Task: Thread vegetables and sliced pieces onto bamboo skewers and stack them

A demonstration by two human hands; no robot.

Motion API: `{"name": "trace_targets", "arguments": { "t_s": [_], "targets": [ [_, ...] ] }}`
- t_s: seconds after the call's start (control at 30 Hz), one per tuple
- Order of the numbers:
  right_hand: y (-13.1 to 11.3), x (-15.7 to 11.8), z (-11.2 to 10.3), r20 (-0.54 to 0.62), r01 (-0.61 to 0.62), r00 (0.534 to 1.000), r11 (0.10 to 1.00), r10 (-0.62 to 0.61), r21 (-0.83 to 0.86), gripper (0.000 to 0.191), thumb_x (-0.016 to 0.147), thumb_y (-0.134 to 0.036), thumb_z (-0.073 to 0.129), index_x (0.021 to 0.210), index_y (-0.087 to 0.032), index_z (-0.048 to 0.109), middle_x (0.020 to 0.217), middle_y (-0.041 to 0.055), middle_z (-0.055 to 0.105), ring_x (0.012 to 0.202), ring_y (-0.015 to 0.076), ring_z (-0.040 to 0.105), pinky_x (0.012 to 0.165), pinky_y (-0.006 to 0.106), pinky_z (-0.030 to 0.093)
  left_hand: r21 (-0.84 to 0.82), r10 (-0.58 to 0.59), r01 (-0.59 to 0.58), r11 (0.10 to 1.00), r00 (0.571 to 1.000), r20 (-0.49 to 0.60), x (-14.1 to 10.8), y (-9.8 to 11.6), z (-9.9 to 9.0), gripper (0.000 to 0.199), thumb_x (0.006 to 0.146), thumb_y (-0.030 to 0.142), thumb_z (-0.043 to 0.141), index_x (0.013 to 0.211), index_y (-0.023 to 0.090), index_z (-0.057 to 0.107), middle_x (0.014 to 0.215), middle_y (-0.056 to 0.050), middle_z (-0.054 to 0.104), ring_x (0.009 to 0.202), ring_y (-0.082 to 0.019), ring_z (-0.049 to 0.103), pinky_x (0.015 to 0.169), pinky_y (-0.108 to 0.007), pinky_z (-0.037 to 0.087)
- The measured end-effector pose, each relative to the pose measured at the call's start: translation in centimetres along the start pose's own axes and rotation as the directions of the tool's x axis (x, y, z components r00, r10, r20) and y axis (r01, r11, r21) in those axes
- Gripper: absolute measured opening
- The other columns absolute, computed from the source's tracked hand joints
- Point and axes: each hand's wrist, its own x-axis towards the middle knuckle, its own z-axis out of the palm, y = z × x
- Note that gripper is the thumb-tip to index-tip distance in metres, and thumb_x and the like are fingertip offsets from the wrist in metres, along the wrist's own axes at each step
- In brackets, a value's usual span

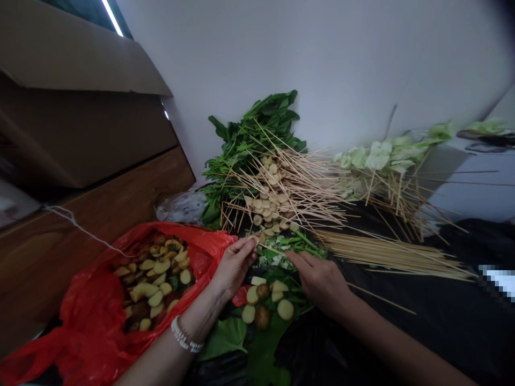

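Observation:
My left hand (pixel 237 262) pinches a pale potato slice (pixel 253 240) between thumb and fingers. A thin wooden skewer (pixel 271 248) runs from that slice into my right hand (pixel 319 279), which is closed around it; its back end sticks out behind the hand. Just below the hands, several loose potato slices (pixel 285 309), some with brown skin, lie on green leaves (pixel 225 336). Past my fingertips is a heap of skewered potato slices (pixel 273 201). Chopped greens (pixel 277 259) lie beneath the skewer.
A red plastic bag (pixel 92 284) full of potato slices stands at left, by a wooden board (pixel 132 187) and cardboard box (pixel 80 118). Leafy greens (pixel 261 123) lean against the wall. Bare skewers (pixel 394 252) and skewered cabbage (pixel 380 155) lie at right on black plastic (pixel 402 332).

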Motion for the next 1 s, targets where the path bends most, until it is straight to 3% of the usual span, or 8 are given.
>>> {"name": "trace_targets", "arguments": {
  "t_s": [0.3, 0.67, 1.0],
  "targets": [
    [-0.5, -0.1, 0.3, 0.049, -0.033, 0.998, 0.998, 0.03, 0.062, 0.044, 0.082, -0.001, 0.041, 0.117, -0.014, 0.063, 0.082, 0.0041, 0.068, 0.065, 0.0152, 0.063, 0.056, 0.024, 0.044, -0.066, -0.016, 0.017, 0.998, 1.0, 0.014, -0.3, -0.4, 0.5, 0.026, 0.061, 0.024, 0.089, 0.078, 0.01, 0.075, 0.078, -0.001, 0.067, 0.064, -0.004, 0.054, 0.065, -0.012, 0.048],
    [-0.8, 0.0, 0.7, 0.162, -0.084, 0.985, 0.99, 0.064, 0.117, 0.044, 0.083, -0.001, 0.041, 0.119, -0.014, 0.06, 0.094, 0.0081, 0.07, 0.076, 0.0167, 0.066, 0.067, 0.024, 0.049, 0.004, 0.005, -0.006, 1.0, 0.999, 0.037, -0.6, -0.7, 0.7, 0.027, 0.063, 0.029, 0.088, 0.081, 0.013, 0.076, 0.078, -0.001, 0.068, 0.07, -0.006, 0.057, 0.07, -0.015, 0.05],
    [-0.6, 0.1, 1.0, 0.165, -0.12, 0.983, 0.967, 0.083, 0.227, 0.04, 0.082, -0.001, 0.045, 0.112, -0.019, 0.064, 0.096, 0.0064, 0.072, 0.082, 0.0167, 0.067, 0.073, 0.025, 0.051, 0.048, -0.003, 0.0, 0.999, 0.998, 0.065, -0.7, -0.6, 0.7, 0.03, 0.063, 0.031, 0.088, 0.085, 0.013, 0.077, 0.077, -0.002, 0.067, 0.066, -0.006, 0.054, 0.066, -0.016, 0.046]
  ]
}}
